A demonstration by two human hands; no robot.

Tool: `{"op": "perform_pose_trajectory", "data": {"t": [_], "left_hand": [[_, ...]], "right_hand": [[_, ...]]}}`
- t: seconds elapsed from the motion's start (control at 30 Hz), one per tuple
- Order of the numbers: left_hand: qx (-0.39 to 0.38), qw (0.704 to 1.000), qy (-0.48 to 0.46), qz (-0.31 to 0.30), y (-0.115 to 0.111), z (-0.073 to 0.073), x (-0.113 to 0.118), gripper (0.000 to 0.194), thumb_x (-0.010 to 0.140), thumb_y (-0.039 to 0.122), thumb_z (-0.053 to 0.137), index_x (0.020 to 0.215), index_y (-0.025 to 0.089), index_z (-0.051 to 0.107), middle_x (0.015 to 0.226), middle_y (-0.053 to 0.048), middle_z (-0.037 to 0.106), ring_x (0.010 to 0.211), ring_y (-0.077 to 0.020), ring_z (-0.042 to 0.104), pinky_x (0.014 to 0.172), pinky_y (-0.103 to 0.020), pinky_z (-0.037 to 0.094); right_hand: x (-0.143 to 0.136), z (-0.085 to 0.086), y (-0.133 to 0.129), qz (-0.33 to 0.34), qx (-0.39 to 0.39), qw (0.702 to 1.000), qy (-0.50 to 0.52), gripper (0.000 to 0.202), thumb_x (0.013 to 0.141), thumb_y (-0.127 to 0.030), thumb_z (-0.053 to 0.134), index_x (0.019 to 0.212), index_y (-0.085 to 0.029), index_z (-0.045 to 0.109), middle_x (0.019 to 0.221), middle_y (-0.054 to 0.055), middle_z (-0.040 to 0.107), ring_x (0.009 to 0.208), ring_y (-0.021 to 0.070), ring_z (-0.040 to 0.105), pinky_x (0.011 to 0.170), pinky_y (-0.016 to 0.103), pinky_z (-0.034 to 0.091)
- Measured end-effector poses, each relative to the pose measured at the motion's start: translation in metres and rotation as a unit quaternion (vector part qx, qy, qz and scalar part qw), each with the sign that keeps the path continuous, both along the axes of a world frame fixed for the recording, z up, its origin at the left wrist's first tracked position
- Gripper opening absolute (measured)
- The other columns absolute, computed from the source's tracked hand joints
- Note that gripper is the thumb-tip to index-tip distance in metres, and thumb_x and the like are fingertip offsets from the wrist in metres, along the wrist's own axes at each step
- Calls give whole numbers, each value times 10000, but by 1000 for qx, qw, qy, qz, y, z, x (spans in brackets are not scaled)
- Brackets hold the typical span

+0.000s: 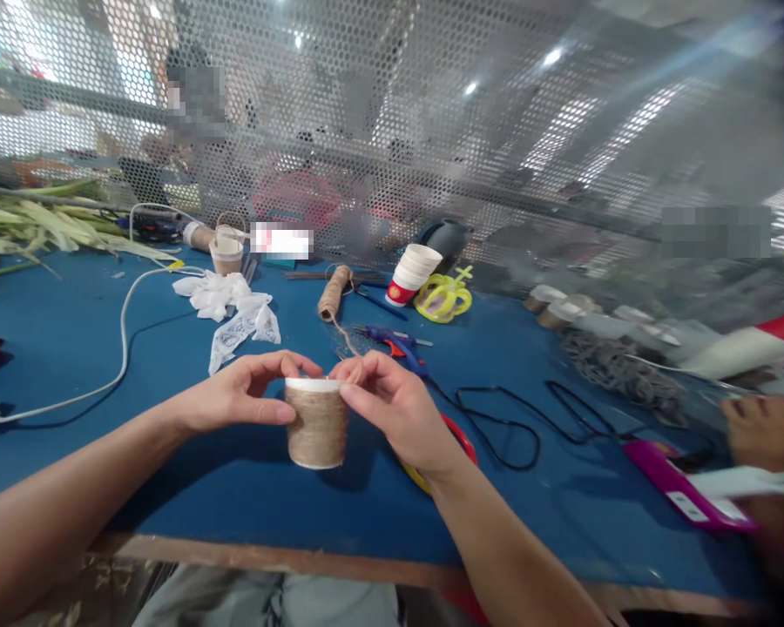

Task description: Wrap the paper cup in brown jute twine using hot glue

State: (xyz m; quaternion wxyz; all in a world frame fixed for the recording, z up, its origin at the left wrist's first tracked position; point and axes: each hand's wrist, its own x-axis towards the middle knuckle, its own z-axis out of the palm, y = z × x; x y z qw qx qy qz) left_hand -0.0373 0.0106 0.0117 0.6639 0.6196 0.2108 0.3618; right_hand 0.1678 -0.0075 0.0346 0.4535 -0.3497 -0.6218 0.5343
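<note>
A paper cup (317,431) wound with brown twine stands upright in front of me, its white rim showing above the winding. My left hand (252,392) grips the left side, thumb on the outside and fingers at the rim. From the right, my right hand (392,401) pinches the rim, with twine at its fingertips. A strand leads back from there to a twine spool (333,294) lying behind the cup. Just past my right hand lies a blue glue gun (395,344). Red and yellow scissor-like handles (458,438) are partly hidden under my right wrist.
Stacked paper cups (413,274) stand beside a yellow looped ornament (442,298). White lace (241,322) lies left of the spool. Cables cross the blue table (189,496). At right are a purple power strip (683,488) and another person's hand (764,431). Perforated metal mesh (366,113) closes the back.
</note>
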Motion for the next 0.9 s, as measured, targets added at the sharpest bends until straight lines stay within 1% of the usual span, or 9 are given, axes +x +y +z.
{"op": "perform_pose_trajectory", "data": {"t": [0.1, 0.2, 0.27, 0.37, 0.47, 0.63, 0.73, 0.83, 0.9], "left_hand": [[73, 995, 62, 24, -2, -2, 3, 194, 697, 259, 677, 801, 148, 557, 1091, -83, 539, 1090, -232, 458, 948, -361, 331], [128, 981, 133, 60, -6, -4, 8, 169, 709, 261, 657, 791, 150, 560, 1072, -84, 535, 1088, -233, 458, 956, -364, 321], [145, 972, 163, 84, -9, -5, 11, 154, 710, 270, 653, 751, 155, 558, 1048, -80, 540, 1069, -232, 466, 947, -365, 329], [153, 967, 178, 103, -10, -5, 14, 153, 728, 277, 632, 690, 157, 544, 988, -74, 557, 1016, -218, 490, 922, -362, 346], [138, 971, 167, 99, -9, -5, 13, 152, 744, 271, 613, 679, 156, 538, 952, -65, 570, 959, -199, 513, 886, -346, 367], [87, 982, 135, 102, -6, -5, 11, 160, 727, 270, 630, 675, 144, 546, 934, -50, 571, 935, -193, 510, 861, -326, 377], [37, 988, 112, 97, -7, -5, 11, 172, 721, 279, 637, 684, 139, 543, 903, -37, 560, 874, -172, 507, 791, -294, 395], [-27, 993, 81, 85, -7, -4, 12, 196, 707, 296, 653, 720, 133, 545, 916, -35, 549, 805, -147, 504, 708, -265, 402], [-49, 994, 62, 75, -8, -4, 12, 216, 698, 308, 665, 750, 130, 554, 932, -37, 549, 802, -144, 504, 699, -261, 402]], "right_hand": [[-1, -3, 0, -4, 50, 996, -70, 133, 755, -258, 618, 694, -207, 511, 787, 8, 562, 818, 160, 533, 808, 338, 408], [-2, -7, 0, -1, 81, 989, -121, 117, 764, -242, 594, 706, -210, 497, 803, 16, 557, 823, 166, 531, 805, 336, 409], [-4, -10, 1, 5, 93, 986, -141, 107, 769, -228, 578, 711, -212, 490, 794, 14, 550, 814, 167, 529, 797, 334, 410], [-6, -13, 1, 10, 95, 983, -155, 98, 772, -220, 568, 710, -212, 492, 773, 11, 543, 791, 166, 529, 780, 334, 413], [-6, -13, 2, 6, 72, 989, -132, 95, 772, -237, 577, 714, -207, 508, 803, 17, 568, 812, 166, 539, 802, 341, 412], [-5, -12, 5, -7, 13, 999, -48, 135, 755, -261, 603, 679, -198, 511, 854, 24, 601, 885, 167, 553, 847, 352, 402], [-5, -11, 6, -9, -2, 999, -41, 144, 746, -264, 614, 670, -196, 513, 875, 29, 607, 902, 166, 552, 851, 352, 397], [-5, -12, 6, -13, 0, 999, -46, 151, 746, -268, 615, 668, -196, 507, 897, 36, 613, 906, 168, 552, 840, 350, 397], [-5, -12, 7, -11, 3, 999, -48, 161, 745, -280, 617, 667, -198, 502, 898, 37, 618, 903, 170, 554, 830, 350, 399]]}}
